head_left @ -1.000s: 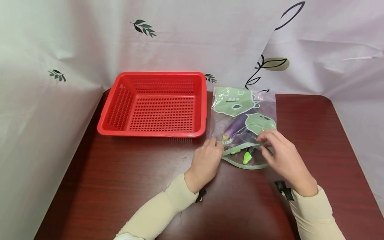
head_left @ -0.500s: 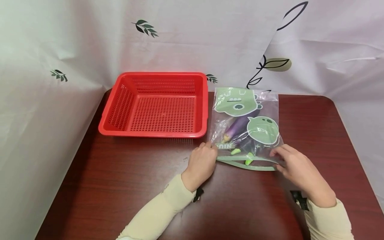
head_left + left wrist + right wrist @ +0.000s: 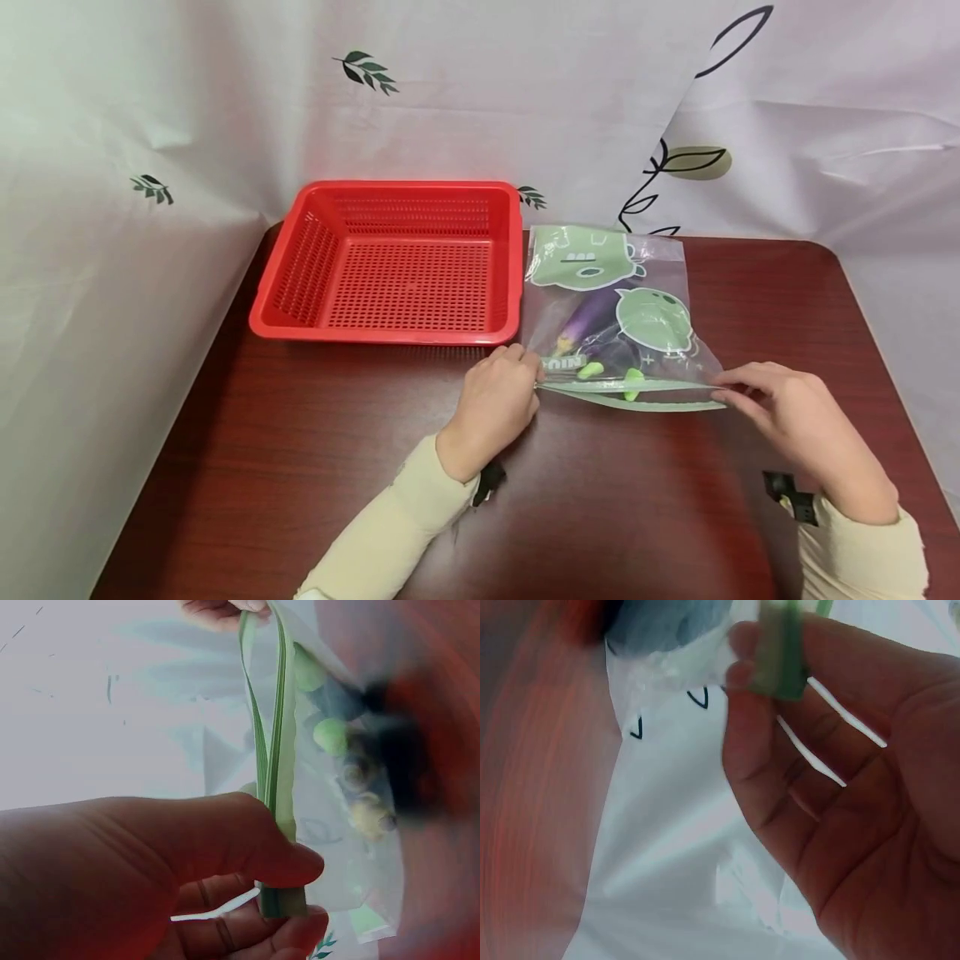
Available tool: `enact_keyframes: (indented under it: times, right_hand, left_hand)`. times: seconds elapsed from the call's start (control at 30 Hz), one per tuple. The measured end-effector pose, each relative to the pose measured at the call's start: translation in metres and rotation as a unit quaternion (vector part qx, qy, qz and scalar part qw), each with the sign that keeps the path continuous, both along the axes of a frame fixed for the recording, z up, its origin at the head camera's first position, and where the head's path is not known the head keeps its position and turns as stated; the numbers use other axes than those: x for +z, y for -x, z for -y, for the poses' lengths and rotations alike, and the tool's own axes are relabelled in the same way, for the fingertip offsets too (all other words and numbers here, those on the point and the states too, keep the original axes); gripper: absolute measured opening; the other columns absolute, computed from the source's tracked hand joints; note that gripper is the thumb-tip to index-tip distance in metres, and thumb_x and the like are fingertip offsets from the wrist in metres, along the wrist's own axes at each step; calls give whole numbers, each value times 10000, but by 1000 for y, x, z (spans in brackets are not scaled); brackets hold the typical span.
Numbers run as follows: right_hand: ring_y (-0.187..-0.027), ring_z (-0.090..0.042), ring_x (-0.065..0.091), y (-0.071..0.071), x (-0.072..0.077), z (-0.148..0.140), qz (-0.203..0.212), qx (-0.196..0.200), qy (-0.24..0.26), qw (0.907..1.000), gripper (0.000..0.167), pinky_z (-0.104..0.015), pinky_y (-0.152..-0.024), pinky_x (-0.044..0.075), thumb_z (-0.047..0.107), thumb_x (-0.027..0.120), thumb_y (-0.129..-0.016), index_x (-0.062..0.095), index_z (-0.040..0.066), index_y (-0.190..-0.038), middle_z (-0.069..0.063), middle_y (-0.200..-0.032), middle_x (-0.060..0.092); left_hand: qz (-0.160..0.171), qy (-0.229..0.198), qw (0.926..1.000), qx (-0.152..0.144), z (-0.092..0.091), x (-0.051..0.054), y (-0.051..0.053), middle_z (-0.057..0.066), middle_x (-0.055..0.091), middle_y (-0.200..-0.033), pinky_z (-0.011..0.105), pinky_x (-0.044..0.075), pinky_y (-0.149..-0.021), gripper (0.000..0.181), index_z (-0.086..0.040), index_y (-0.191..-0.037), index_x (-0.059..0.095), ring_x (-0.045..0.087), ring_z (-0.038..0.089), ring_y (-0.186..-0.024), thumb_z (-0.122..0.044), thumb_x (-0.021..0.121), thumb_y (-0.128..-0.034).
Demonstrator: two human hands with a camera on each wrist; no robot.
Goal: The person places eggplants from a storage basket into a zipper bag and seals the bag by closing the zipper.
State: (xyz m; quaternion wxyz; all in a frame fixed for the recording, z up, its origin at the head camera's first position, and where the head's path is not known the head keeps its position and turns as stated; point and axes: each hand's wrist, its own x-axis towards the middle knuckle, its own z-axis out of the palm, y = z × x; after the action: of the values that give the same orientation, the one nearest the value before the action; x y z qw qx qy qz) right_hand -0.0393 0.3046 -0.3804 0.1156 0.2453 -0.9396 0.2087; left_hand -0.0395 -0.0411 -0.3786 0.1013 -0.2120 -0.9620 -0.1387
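A clear zip bag (image 3: 652, 321) with green cartoon prints lies on the table, its green-edged mouth facing me and parted. Inside are a purple eggplant (image 3: 588, 321) and dark pieces with bright green ends (image 3: 633, 383), partly hidden by the prints. My left hand (image 3: 491, 404) grips the mouth's left corner; in the left wrist view thumb and fingers pinch the green zip strip (image 3: 276, 750). At the right corner my right hand (image 3: 806, 425) pinches the strip between thumb and fingertips, as the right wrist view also shows.
A red perforated plastic basket (image 3: 405, 333) stands just left of the bag, near the table's back edge. The dark red-brown wooden table (image 3: 600, 517) meets a white leaf-printed cloth (image 3: 450, 108) behind and at both sides.
My right hand has moved right from the middle of the bag's mouth to its right corner and now pinches it. The mouth has become straighter and narrower. My left hand has shifted slightly left.
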Motion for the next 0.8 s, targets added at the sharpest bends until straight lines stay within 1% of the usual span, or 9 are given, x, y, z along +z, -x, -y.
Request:
enact_keyframes:
  times: [0.1,0.2,0.33,0.4,0.47,0.53,0.6,0.67,0.8]
  right_hand:
    - [-701,117,529,1,4,-5,-163,-206,101,9996,321,-144,-615,422,-4,879,-643,781,165,-898,44,-825,722]
    - [-763,208,498,2,6,-7,-304,-417,205,9985,285,-154,-636,435,8,872,-664,790,142,-902,4,-822,738]
    - [-788,224,463,2,6,-3,-316,-574,317,9973,214,-195,-650,430,40,837,-753,786,103,-951,-31,-834,740]
    - [-802,162,491,2,6,1,-251,-667,350,9968,202,-205,-691,415,54,808,-804,780,103,-998,-40,-868,740]
    - [-850,39,559,2,8,6,-219,-754,378,9962,213,-171,-754,383,66,784,-841,768,100,-1050,-58,-919,737]
    - [-955,-105,605,2,11,12,-234,-814,411,9956,240,-146,-833,347,74,767,-862,752,102,-1099,-76,-992,732]
    - [-1025,-243,608,3,15,19,-281,-815,480,9951,269,-121,-913,315,80,760,-870,735,97,-1137,-93,-1057,720]
    - [-1060,-304,603,3,20,28,-378,-752,565,9948,307,-105,-966,298,67,769,-854,722,80,-1157,-108,-1104,707]
    - [-1081,-318,589,5,27,47,-583,-549,722,9942,376,-101,-1026,286,31,796,-799,707,41,-1164,-126,-1140,686]
  left_hand:
    - [151,-413,9988,-194,3,6,2,-7,633,-812,353,532,-639,185,-137,-856,705,634,210,-780,6,705,-738]
    - [311,-976,9940,-382,5,12,4,-6,655,-843,356,540,-681,178,-122,-900,725,654,194,-801,5,723,-774]
    - [185,-1726,9835,-510,5,18,8,-1,697,-868,301,535,-696,122,-97,-928,753,654,144,-765,-21,761,-833]
    - [77,-2079,9768,-507,5,20,9,1,713,-864,254,532,-692,97,-89,-926,766,655,120,-744,-46,788,-842]
    - [-14,-2351,9708,-477,4,21,10,3,728,-857,219,528,-680,95,-81,-921,779,664,98,-726,-70,813,-834]
    - [-98,-2523,9667,-412,3,21,12,0,742,-854,201,524,-675,110,-81,-914,788,676,83,-720,-101,836,-817]
    - [-222,-2569,9657,-303,3,20,13,-9,754,-846,200,524,-662,127,-89,-903,795,687,72,-714,-140,852,-802]
    - [-330,-2609,9647,-149,3,20,14,-14,760,-837,205,525,-651,147,-92,-891,798,696,67,-707,-170,866,-786]
    - [-385,-2786,9596,101,2,21,14,-16,759,-802,186,523,-636,177,-90,-862,789,702,53,-683,-203,884,-764]
